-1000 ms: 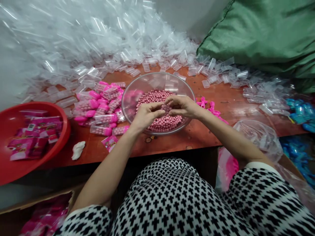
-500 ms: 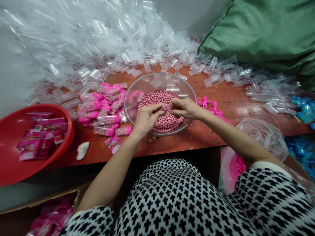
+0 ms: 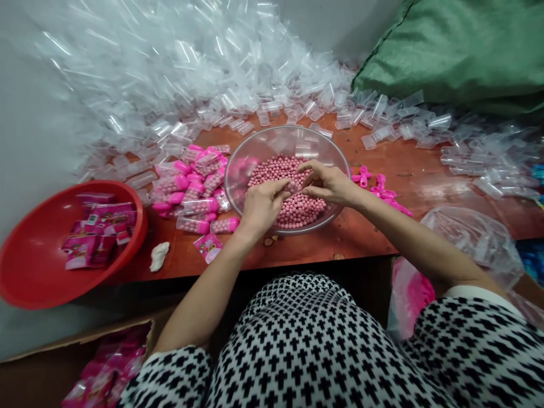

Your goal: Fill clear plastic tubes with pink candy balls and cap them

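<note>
Glossy tabletop [image 3: 314, 247], clear plastic bowl [image 3: 272, 141], beads [image 3: 301, 211] — round, pink

Well to the left of your left hand [image 3: 263, 207], you have a red basin [image 3: 25, 277] with pink packets [image 3: 102, 232] lying in its right part. Between that hand and the basin, nearer the basin, a white lump [image 3: 159, 256] sits close to the front edge of the red-brown table [image 3: 361, 241]. A loose packet [image 3: 208, 247] lies flat just beside your left forearm. Lower down on that side, below the table, a carton [image 3: 38, 360] holds more packets. Beyond and to the right of your right hand [image 3: 329, 184], you see a green sack [image 3: 459, 56]; a grey wall [image 3: 361, 25] stands behind. A crumpled clear bag [image 3: 476, 232] lies right of your right hand, beyond the forearm, and blue things [image 3: 533, 260], blurred, show farther right.
</note>
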`<state>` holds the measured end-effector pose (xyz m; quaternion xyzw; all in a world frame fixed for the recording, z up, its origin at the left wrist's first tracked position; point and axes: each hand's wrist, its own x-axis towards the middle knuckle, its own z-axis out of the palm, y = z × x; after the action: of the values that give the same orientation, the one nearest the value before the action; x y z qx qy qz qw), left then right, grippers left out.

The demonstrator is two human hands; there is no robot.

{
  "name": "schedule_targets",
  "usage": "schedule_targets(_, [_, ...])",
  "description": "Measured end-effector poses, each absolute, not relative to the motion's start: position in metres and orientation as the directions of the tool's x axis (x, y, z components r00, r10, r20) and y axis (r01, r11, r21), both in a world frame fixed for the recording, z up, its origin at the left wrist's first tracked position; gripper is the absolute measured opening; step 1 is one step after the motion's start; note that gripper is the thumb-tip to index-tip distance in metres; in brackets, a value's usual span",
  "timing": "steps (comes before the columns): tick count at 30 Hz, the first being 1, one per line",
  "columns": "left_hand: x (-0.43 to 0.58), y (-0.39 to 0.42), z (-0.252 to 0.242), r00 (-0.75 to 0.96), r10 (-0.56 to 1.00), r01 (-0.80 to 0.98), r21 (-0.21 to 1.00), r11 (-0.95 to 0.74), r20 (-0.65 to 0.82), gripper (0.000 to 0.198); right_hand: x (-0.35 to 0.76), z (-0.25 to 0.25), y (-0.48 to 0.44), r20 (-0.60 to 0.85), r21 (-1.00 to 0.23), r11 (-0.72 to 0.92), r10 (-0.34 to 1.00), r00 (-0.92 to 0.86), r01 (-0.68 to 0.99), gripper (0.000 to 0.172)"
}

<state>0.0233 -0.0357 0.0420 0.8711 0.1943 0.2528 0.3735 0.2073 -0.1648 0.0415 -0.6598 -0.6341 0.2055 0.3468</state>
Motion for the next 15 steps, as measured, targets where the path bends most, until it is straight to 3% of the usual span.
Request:
schedule_targets(3, [0.021,-0.024,0.045,0.796,0.538,0.091,0.822,-0.562,0.279,0.027,0.208,0.041,-0.167,0.18,-0.84,0.094,0.977,0.112,0.534,0.038])
schedule_targets(7, [0.022,-0.01,0.035,0.77,0.596,0.146,0.845,-0.515,0.229,0.027,0.209,0.039,-0.166,0.15,-0.914,0.061,0.97,0.192,0.402,0.036])
schedule_targets(15, [0.019,-0.017,0.05,0.767,0.57,0.109,0.815,-0.569,0.295,0.027,0.209,0.039,-0.166,0.131,-0.916,0.027,0.963,0.234,0.401,0.032])
